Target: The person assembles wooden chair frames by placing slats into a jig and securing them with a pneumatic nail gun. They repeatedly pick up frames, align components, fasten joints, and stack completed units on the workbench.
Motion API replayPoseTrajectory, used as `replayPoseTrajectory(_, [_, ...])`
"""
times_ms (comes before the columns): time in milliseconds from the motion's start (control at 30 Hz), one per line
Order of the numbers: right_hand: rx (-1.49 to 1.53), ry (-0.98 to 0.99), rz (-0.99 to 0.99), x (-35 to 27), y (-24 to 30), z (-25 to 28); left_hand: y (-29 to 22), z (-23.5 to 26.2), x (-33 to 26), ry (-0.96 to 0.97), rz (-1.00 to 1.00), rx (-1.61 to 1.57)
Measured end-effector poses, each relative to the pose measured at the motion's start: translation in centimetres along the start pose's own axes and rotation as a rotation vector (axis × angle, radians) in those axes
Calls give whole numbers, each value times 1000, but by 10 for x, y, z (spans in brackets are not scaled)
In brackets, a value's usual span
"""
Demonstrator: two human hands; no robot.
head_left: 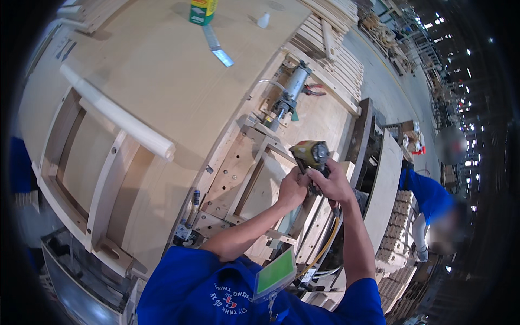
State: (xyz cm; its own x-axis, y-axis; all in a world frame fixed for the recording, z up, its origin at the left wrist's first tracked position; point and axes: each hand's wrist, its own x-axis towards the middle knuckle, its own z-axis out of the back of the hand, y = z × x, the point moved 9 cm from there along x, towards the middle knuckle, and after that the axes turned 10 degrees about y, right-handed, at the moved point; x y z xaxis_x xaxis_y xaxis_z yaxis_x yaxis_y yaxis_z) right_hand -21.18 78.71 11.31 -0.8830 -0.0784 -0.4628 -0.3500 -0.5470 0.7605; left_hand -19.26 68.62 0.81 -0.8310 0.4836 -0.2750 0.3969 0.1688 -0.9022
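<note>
Head view: right hand (334, 181) has fingers curled round handle of yellow-and-black air tool (310, 153); left hand (293, 190) at tool's lower part, cannot tell whether its fingers grip anything; tool above right side of light wooden frame (251, 176); silver cylinder (296, 82) beyond frame; on counter (189, 92) at left, larger curved frame (104, 192), metal strip (222, 57)

Soft shadows lie on the bright tabletop (162, 70), edges bowing toward the view's black rim.
</note>
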Motion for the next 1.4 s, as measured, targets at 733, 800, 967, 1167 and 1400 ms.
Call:
replayPoseTrajectory(733, [-387,208,259,50,39,-44,31,53,10,-224,-89,98])
replayPoseTrajectory(800, [-238,278,186,24,38,-57,28,48,-16,-174,-43,72])
replayPoseTrajectory(967, [-171,440,315,-33,30,-116,57,47,-119,76,275,113])
replayPoseTrajectory(1167, [-137,602,365,-57,54,-180,86,69,-176,-7,358,51])
replayPoseTrajectory(1400, [-236,612,347,-54,51,-195,91,73,-183,23,258,-20])
